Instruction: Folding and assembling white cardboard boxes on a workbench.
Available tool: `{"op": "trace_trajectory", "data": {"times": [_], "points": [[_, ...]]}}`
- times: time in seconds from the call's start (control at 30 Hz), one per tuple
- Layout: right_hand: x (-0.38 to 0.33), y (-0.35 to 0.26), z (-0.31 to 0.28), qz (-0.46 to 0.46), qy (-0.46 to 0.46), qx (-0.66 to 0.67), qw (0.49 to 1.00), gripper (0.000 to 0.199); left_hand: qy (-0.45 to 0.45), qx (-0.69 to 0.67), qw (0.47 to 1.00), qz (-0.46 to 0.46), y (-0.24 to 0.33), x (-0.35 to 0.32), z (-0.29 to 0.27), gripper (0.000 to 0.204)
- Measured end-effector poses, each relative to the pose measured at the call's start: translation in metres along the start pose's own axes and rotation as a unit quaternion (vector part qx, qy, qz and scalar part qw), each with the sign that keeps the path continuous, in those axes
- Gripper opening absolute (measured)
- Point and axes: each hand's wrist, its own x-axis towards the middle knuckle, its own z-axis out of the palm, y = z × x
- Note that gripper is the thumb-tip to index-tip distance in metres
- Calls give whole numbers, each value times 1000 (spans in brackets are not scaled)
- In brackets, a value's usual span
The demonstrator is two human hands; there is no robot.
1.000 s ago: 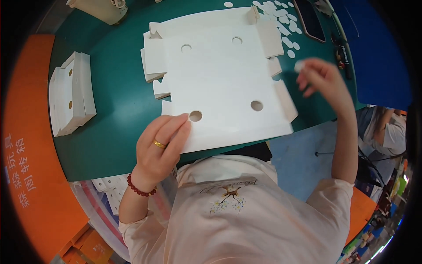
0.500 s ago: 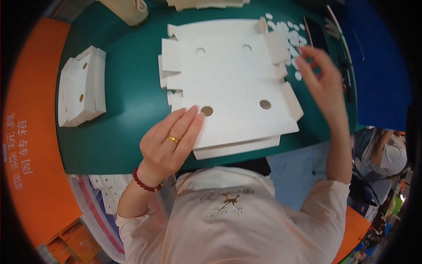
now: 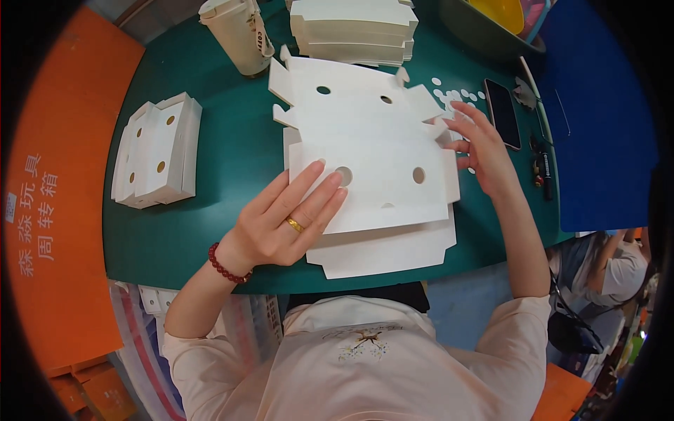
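Note:
A white die-cut cardboard blank (image 3: 372, 140) with round holes and side flaps lies tilted over another white blank (image 3: 393, 252), whose near edge sticks out below. My left hand (image 3: 284, 210) rests on its lower left part, fingers stretched flat beside a hole; the thumb is hidden. At the right edge, my right hand (image 3: 484, 144) has its fingers apart and slightly bent, by a side tab. Whether the fingertips touch the tab is unclear. Small white paper discs (image 3: 460, 95) lie scattered behind that hand, partly covered by it.
Folded white cartons (image 3: 158, 154) with holes are stacked at the left of the green table (image 3: 232, 151). More white cardboard (image 3: 351, 31) is piled at the far side, by a paper cup (image 3: 239, 35) and a basin (image 3: 491, 28). A phone (image 3: 503, 112) lies at right.
My right hand has come left and nearer to the blank's edge. The upper blank has shifted and tilted, baring more of the blank beneath it. The whole view has shifted, showing more of the far side.

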Motion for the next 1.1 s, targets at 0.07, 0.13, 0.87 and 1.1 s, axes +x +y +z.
{"op": "trace_trajectory", "data": {"times": [0.07,0.13,0.87,1.1], "points": [[9,-3,1,60,-11,8,998,53,14,-7,1000,12,-3,1,2,25],[9,-11,7,48,-1,-13,999,42,10,2,999,34,-7,1,9,23],[148,10,22,-360,172,-249,883,48,-106,-170,960,-194,-67,34,98,20],[141,-8,22,-63,97,125,985,64,3,-390,872,-295,-56,104,149,28]]}}
